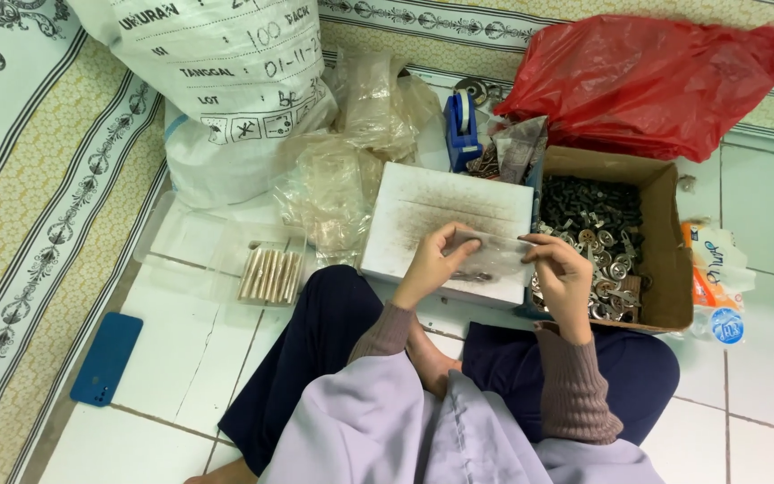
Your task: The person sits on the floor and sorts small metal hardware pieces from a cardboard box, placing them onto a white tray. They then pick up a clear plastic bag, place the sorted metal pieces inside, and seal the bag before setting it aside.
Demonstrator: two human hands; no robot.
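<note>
Both hands (494,260) pinch a clear bag (485,255) beside a cardboard box (665,233) of metal parts (597,242).

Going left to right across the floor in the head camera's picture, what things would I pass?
Blue phone → clear tray of tan packets → white box → left hand → right hand → cardboard box of metal parts → orange-and-white packet.
</note>
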